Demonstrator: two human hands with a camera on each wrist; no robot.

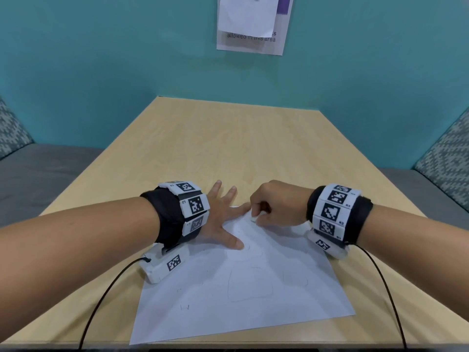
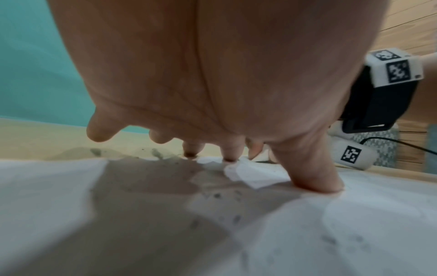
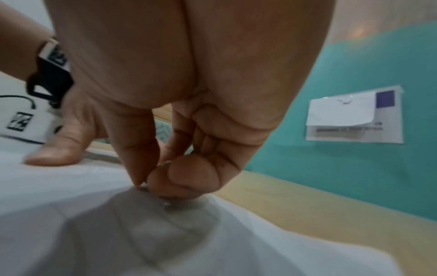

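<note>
A white sheet of paper (image 1: 241, 288) with faint pencil outlines lies on the wooden table (image 1: 228, 148), near its front edge. My left hand (image 1: 218, 219) lies flat with fingers spread and presses the sheet's far left part; the thumb (image 2: 314, 179) bears down on the paper (image 2: 307, 233). My right hand (image 1: 258, 212) pinches a small white eraser (image 1: 253, 219) between thumb and curled fingers, its end on the sheet's far corner. In the right wrist view the pinch (image 3: 151, 184) touches the paper (image 3: 71, 196) and hides most of the eraser.
A teal wall stands behind the table with a paper notice (image 1: 251, 24) pinned on it. Grey benches with patterned cushions (image 1: 446, 158) flank the table on both sides. Black cables (image 1: 101, 301) trail from both wrist units toward the front edge.
</note>
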